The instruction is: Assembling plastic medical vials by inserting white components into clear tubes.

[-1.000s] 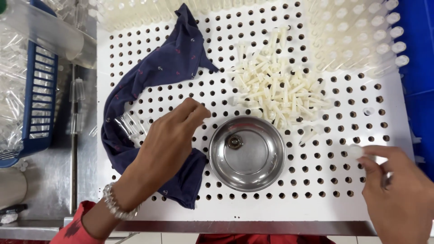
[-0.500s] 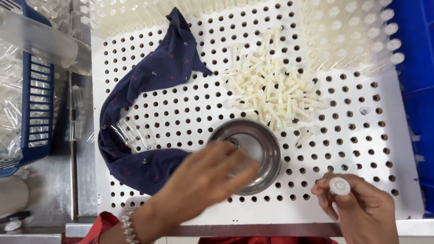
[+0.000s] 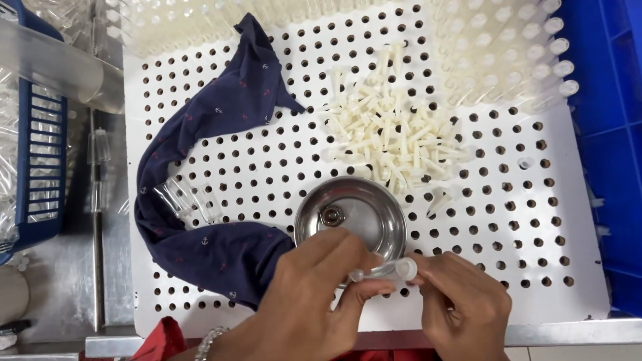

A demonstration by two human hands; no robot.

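Note:
Both my hands meet at the near edge of a white perforated board [image 3: 221, 167]. My left hand [image 3: 307, 301] and my right hand [image 3: 461, 307] together pinch a small clear plastic tube with a white cap [image 3: 391, 270], held level just in front of a round steel bowl [image 3: 351, 214]. A small metal nut lies in the bowl. A heap of short white plastic pins [image 3: 394, 137] lies behind the bowl. A dark blue patterned cloth [image 3: 200, 174] curves along the board's left side, with clear tubes [image 3: 187, 200] resting on it.
Rows of upright white-capped tubes [image 3: 508, 47] stand in the board's far holes. A blue slotted basket [image 3: 40, 167] sits at the left on a steel counter. A blue bin [image 3: 608, 134] borders the right side.
My left hand left the cloth and swung right over the bowl. My right hand moved left from the board's right edge. Both now grip the capped tube together.

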